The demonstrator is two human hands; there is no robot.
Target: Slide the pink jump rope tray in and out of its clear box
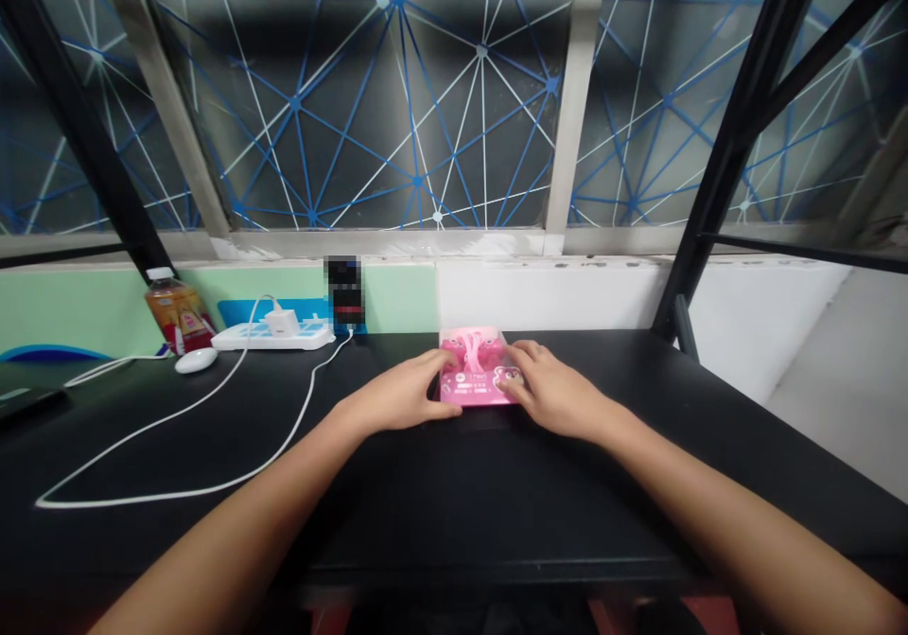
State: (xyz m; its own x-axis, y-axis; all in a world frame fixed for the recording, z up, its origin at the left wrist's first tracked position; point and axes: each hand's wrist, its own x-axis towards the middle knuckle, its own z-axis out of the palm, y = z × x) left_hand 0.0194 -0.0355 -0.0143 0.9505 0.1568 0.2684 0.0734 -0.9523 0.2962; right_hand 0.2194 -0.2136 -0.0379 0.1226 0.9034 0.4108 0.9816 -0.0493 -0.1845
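Note:
A pink box [472, 387] with a clear top, white lettering and a cartoon figure lies on the black desk [497, 493], close to the wall. Something pink and ribbon-like shows through its top. My left hand [408, 391] grips the box's left side, thumb at the near corner and fingers bent over the far part of that edge. On the opposite side, my right hand [550, 384] holds the right edge, its thumb on the front part and its fingers further back. Both hands are closed around the box.
To the left stand a drink bottle [177, 313], a white power strip [284, 336] with a charger [282, 321], and a white mouse [197, 361]. A phone [346, 291] leans on the wall, its white cable [163, 498] looping across the desk. Black frame posts [716, 157] rise at both sides.

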